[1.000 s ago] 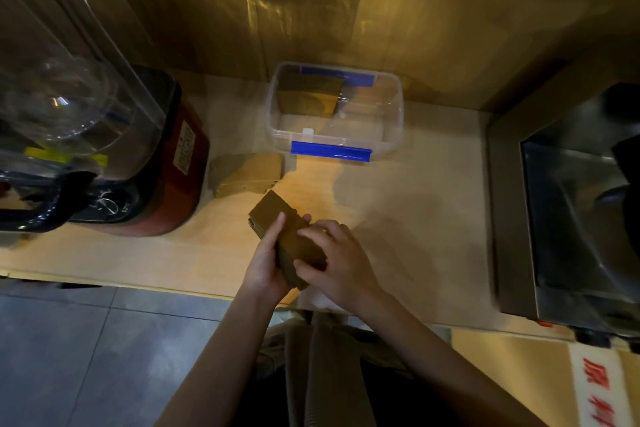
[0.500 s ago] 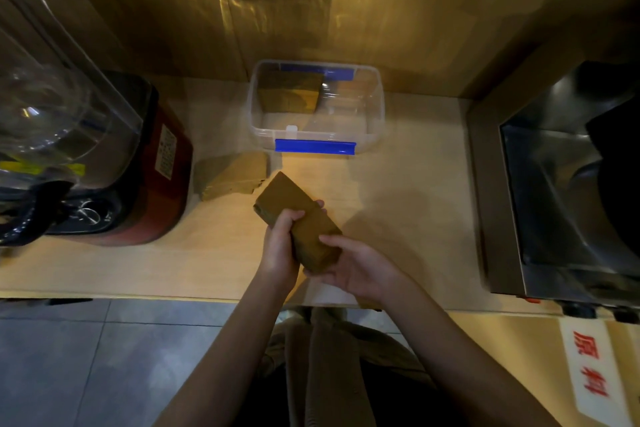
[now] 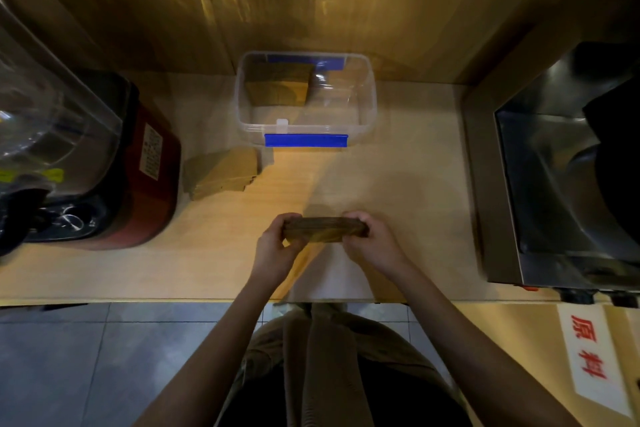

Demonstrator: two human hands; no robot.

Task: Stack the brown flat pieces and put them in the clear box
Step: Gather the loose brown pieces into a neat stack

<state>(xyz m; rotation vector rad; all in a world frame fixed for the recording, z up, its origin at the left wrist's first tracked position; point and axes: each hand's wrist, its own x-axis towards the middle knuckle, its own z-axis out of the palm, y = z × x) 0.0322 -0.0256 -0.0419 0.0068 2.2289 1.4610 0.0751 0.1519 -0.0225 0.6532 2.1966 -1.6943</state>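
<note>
Head view: held stack point(image 3: 325, 229) lies left-right.

Left hand point(image 3: 275, 248) and right hand point(image 3: 372, 243) are level, palms facing, fingers curled closed around opposite ends of a held stack; forearms converge forward.

A white sign point(image 3: 593, 362) at about 4 o'clock, low on the right on a tan surface, carries two large red Chinese characters, 原料, one above the other. At about 9 o'clock, a white label point(image 3: 150, 151) on the red side of the appliance point(image 3: 145, 184) holds rows of small print, too small to read. A yellow sticker point(image 3: 31, 175) on the clear jug point(image 3: 52, 107) at the far left edge is also illegible.
</note>
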